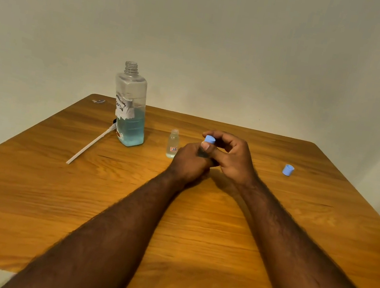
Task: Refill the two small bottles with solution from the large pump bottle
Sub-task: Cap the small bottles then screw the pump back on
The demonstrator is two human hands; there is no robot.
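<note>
Both hands meet over the middle of the wooden table point(194, 232): the left hand point(189, 162) is wrapped around a small bottle hidden in its fist, and the right hand point(229, 155) pinches the blue cap point(209, 139) on top. Just left of them stands an uncapped small bottle point(172, 144), with a loose blue cap point(288, 170) well off to the right. Farther back left stands the large bottle point(131, 106), open-necked and partly full of blue solution, its pump tube point(90, 145) lying beside it.

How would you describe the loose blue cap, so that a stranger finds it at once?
Start at the wooden table and look toward its right edge, well right of both hands. The loose blue cap lies there alone on the wood, while the other blue cap is held in the right hand's fingers.
</note>
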